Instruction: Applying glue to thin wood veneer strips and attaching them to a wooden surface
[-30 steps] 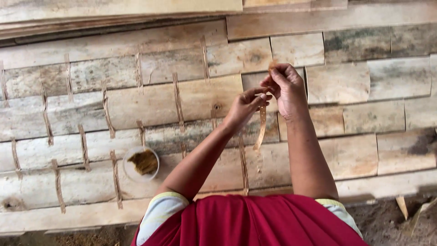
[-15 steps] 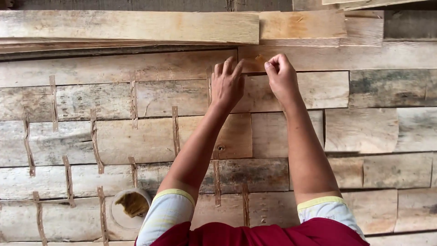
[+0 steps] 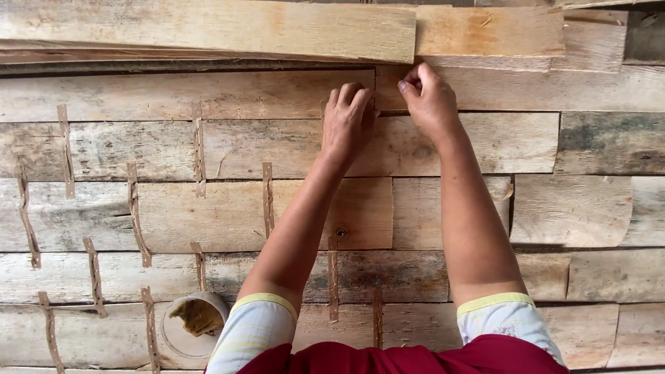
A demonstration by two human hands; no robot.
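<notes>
free: flat veneer sheets (image 3: 208,215) | obstacles: glue pot (image 3: 195,320); stacked boards (image 3: 208,28)

- Veneer sheets (image 3: 228,215): pale, weathered wood pieces lying flat edge to edge, filling the frame.
- Seam (image 3: 376,93): vertical joint between two sheets, upper centre, under both hands.
- Tape strips (image 3: 267,201): thin, brown, stuck across joints, mostly left half.

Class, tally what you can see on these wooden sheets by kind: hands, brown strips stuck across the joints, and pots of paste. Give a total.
Hands: 2 (left hand, right hand)
Brown strips in plain view: 11
Pot of paste: 1
Total: 14
</notes>
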